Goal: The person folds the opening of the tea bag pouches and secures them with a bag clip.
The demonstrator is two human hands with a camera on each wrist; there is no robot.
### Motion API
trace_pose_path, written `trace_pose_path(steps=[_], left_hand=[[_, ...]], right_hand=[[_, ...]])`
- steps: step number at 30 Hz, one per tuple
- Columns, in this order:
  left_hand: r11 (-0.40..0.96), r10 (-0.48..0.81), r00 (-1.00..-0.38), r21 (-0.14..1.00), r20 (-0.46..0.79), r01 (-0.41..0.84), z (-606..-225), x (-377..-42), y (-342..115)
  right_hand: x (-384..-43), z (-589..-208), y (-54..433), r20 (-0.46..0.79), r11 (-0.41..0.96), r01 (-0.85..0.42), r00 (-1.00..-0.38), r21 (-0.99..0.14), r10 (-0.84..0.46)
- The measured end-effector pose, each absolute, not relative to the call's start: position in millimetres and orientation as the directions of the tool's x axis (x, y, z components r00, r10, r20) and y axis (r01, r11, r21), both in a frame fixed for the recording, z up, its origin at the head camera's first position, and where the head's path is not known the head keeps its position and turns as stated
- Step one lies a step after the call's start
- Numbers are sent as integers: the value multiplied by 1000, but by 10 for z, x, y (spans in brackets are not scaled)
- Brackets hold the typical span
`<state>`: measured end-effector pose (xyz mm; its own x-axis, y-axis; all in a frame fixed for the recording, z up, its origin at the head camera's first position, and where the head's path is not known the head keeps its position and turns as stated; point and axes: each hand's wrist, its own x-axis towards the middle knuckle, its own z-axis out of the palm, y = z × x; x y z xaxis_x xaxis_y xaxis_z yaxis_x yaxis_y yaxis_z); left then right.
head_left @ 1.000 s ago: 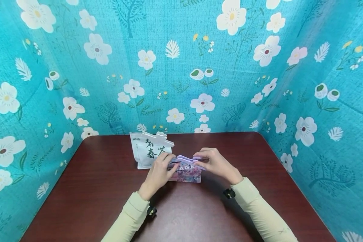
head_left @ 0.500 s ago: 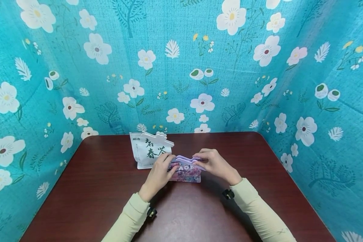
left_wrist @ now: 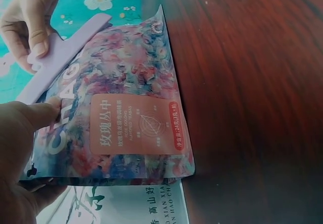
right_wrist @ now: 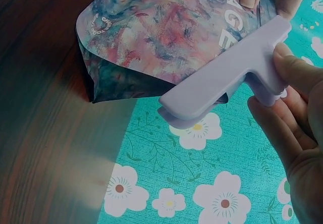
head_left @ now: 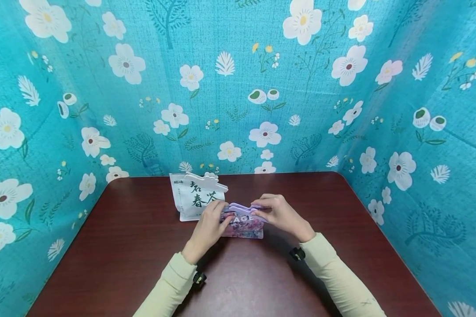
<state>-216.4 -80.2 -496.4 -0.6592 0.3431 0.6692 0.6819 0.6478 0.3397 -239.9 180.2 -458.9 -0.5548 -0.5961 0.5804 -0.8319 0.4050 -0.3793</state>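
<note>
A multicoloured tea pouch (head_left: pixel 243 230) in pinks and blues stands on the table. My left hand (head_left: pixel 207 226) pinches its top left part between thumb and fingers. A light purple bag clip (right_wrist: pixel 224 70) lies across the pouch's top edge, one arm on each side of it, in the right wrist view. My right hand (head_left: pixel 281 215) pinches the clip's scalloped handle between thumb and fingers. In the left wrist view a printed pink label (left_wrist: pixel 136 125) shows on the pouch, with the left thumb (left_wrist: pixel 45 112) pressed near its top.
Just behind and left of the pouch stands a white tea bag (head_left: pixel 185 204) with dark lettering, a white clip (head_left: pixel 208 181) across its top. A dark red-brown table (head_left: pixel 123 255) spreads around; a blue flowered curtain (head_left: pixel 238 114) hangs along the back and sides.
The purple clip and my right hand have shifted slightly left along the pouch's top. My left hand holds the pouch in the same spot.
</note>
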Motion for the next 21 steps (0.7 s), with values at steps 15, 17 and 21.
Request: trace_pose_path(steps=[15,17,21], left_hand=[[671,347,-672,327,654,665,-4957,-2151,-800],[676,348,-668,318,657,665,-4961,-2150,-803],[679,350,-649,294,675,673,-4975,-2157,-801]], right_hand=[[-2386,-4617,1760,563,391,-780,-624,-489,-541],[-2382,-4628,1750,563,414,-779,-627,-471,-539],[-2342,-4607,1710,541,470,-772,-635,-427,-551]])
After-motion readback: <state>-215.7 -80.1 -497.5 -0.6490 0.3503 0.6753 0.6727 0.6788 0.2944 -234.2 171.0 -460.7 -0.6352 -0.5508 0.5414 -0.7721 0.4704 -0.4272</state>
